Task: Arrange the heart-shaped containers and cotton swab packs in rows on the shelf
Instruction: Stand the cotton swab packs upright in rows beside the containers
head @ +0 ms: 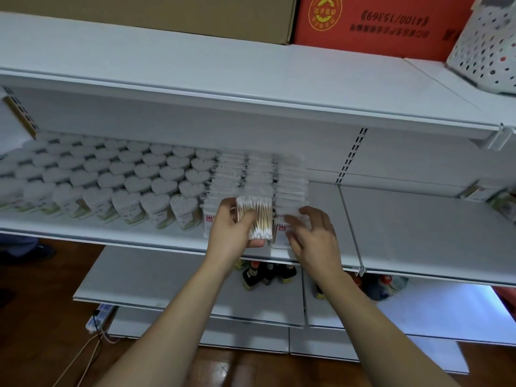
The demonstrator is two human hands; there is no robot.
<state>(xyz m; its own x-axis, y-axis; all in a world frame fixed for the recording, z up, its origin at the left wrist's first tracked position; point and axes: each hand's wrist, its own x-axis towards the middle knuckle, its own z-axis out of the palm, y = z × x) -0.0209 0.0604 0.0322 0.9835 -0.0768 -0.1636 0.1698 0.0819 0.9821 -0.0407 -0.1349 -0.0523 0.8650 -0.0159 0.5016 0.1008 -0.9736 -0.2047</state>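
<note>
Left hand (233, 229) is holding one cotton swab pack (255, 219), thumb on its near face, fingers wrapped behind and under. Swabs run lengthwise away from me, white tips at near and far ends, wooden shafts between. Pack sits at the front lip of the shelf (418, 233), in line with the middle pack row (258, 174), which runs straight back from my knuckles.

Right hand (312, 233) is just right of the held pack, fingers loosely spread and half curled, holding nothing that I can see. Fingertips rest on or hover over the front pack of the right row (290, 177); blur there, can't tell contact.

Heart-shaped containers (111, 174) fill everything to the left of my left hand, in tidy rows to the back. Left pack row (227, 174) is directly beyond my left thumb.

Key relation: open slot is straight ahead of the held pack, its long axis already parallel to the row. My call: push forward with the left, no rotation needed, right hand steadies the neighbouring row. Risk: nudging the right row's front pack sideways.
</note>
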